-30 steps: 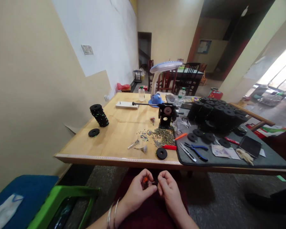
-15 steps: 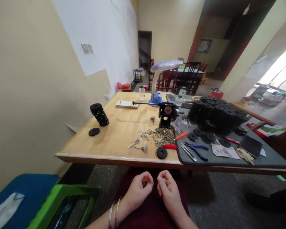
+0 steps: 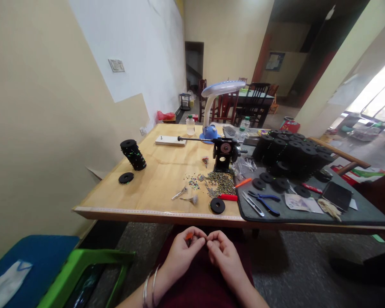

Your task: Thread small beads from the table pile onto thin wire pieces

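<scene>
Over my lap, just below the table's front edge, my left hand (image 3: 186, 251) is closed around a small orange piece (image 3: 188, 236) with a dark part, mostly hidden by the fingers. My right hand (image 3: 223, 252) is pinched, its fingertips meeting those of the left hand. Whatever lies between the fingertips is too small to make out. Nearest on the table are a black foam ring (image 3: 217, 205), a red-handled tool (image 3: 227, 197), a spread of small striped pieces (image 3: 220, 183), and two small bundles of fine pale pins or wires, one of them the fan-shaped bundle (image 3: 192, 199).
A black winding machine (image 3: 224, 155) with a long rod stands mid-table before a blue lamp (image 3: 209, 131). On the grey mat (image 3: 295, 218) lie blue pliers (image 3: 267, 201), a utility knife (image 3: 253, 204) and many stacked black foam rolls (image 3: 291, 154). A foam stack (image 3: 133, 154) stands left.
My hands have come together, so their fingertips now meet where there was a gap. The orange piece in my left hand has shifted slightly up and left.
</scene>
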The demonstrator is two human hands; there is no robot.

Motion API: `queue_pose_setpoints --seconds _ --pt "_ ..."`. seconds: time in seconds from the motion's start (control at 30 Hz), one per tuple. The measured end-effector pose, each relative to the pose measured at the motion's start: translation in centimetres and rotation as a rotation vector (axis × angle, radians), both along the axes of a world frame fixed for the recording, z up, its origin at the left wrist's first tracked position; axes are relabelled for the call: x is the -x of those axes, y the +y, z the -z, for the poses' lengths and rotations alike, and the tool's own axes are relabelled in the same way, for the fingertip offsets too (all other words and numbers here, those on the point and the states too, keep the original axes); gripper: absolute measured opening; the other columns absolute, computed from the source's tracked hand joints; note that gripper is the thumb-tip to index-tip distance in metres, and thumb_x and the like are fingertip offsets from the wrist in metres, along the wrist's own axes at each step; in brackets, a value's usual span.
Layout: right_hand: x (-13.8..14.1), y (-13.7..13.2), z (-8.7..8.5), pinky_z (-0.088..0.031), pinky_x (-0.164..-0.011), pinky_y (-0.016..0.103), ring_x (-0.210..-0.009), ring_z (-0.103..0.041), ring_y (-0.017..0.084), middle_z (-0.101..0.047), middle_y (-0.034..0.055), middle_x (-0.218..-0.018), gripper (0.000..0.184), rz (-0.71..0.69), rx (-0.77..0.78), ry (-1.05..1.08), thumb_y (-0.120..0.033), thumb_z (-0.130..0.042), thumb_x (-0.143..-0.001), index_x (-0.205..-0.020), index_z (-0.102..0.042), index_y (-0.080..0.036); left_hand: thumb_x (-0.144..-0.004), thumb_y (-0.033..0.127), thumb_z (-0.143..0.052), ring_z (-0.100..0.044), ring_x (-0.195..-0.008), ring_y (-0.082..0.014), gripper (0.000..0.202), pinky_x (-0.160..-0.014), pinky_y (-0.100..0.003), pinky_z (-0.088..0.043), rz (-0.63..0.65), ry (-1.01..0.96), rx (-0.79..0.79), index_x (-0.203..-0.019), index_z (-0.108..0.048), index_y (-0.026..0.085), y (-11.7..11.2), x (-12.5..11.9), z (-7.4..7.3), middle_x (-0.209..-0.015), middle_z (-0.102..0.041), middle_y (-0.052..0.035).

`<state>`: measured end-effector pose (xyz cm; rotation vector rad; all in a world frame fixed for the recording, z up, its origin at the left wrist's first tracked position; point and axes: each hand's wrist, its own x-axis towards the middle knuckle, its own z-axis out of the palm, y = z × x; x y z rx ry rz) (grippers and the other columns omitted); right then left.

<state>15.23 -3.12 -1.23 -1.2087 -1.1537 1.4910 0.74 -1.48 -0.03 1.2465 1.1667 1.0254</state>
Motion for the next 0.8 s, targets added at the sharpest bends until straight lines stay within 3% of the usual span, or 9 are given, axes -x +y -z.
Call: queue_pose_setpoints --seconds 0.17,0.33,0.47,0.63,0.7,0.8 --pt "0.0 -0.2 -0.3 -0.024 -0.046 0.021 -0.048 -0.03 0.008 -0.038 -0.0073 -0.051 0.013 -0.054 -0.1 -0.196 -0.02 -0.053 -0.072 -0.062 -0.046 -0.018 -0.075 0.031 -0.061 -0.049 -0.061 -0.013 0.015 -0.061 -0.024 -0.041 -0.023 -0.013 -0.018 -0.074 -0.06 0.016 0.1 0.2 -0.1 -0.066 -0.056 0.0013" --pt "0.1 -0.2 -0.5 -0.024 -0.044 0.021 -0.045 -0.032 0.008 -0.038 -0.0077 -0.049 0.01 -0.034 -0.123 -0.235 -0.014 -0.046 -0.066 -0.06 -0.042 -0.021 -0.075 0.032 -0.06 -0.052 -0.065 -0.0153 0.015 -0.065 -0.025 -0.041 -0.098 0.043 -0.058 -0.075 -0.06 0.017 0.3 0.1 0.1 -0.069 -0.059 -0.0003" --pt "-0.2 -0.4 0.0 -0.024 -0.042 0.02 -0.041 -0.033 0.007 -0.039 -0.0084 -0.045 0.012 -0.003 -0.108 -0.207 -0.015 -0.047 -0.065 -0.058 -0.041 -0.021 -0.075 0.034 -0.06 -0.049 -0.06 -0.0135 0.017 -0.06 -0.023 -0.04 -0.15 0.026 -0.06 -0.075 -0.06 0.017 0.7 0.6 0.4 -0.067 -0.056 0.0007" --pt "-0.6 -0.4 0.8 -0.02 -0.038 0.017 -0.036 -0.028 0.005 -0.036 -0.0111 -0.04 0.016 0.069 0.02 0.014 -0.026 -0.055 -0.068 -0.061 -0.041 -0.021 -0.074 0.035 -0.062 -0.038 -0.05 -0.0093 0.018 -0.049 -0.02 -0.032 -0.224 -0.09 0.008 -0.078 -0.058 0.018 1.1 1.7 0.9 -0.056 -0.043 0.0066" --pt "-0.7 -0.4 0.9 -0.018 -0.037 0.017 -0.035 -0.026 0.005 -0.038 -0.0111 -0.04 0.021 0.106 0.083 0.099 -0.033 -0.058 -0.07 -0.064 -0.042 -0.021 -0.075 0.035 -0.062 -0.037 -0.049 -0.0086 0.018 -0.048 -0.019 -0.031 -0.2 -0.128 0.03 -0.078 -0.057 0.018 1.0 2.0 0.7 -0.056 -0.041 0.0072" --pt "-0.7 -0.5 0.7 -0.018 -0.036 0.016 -0.035 -0.026 0.004 -0.043 -0.0098 -0.042 0.027 0.145 0.106 0.153 -0.042 -0.062 -0.072 -0.068 -0.045 -0.021 -0.075 0.036 -0.063 -0.038 -0.049 -0.0072 0.02 -0.049 -0.019 -0.032 -0.11 -0.132 0.04 -0.081 -0.058 0.017 0.7 2.0 0.1 -0.063 -0.05 0.0048"
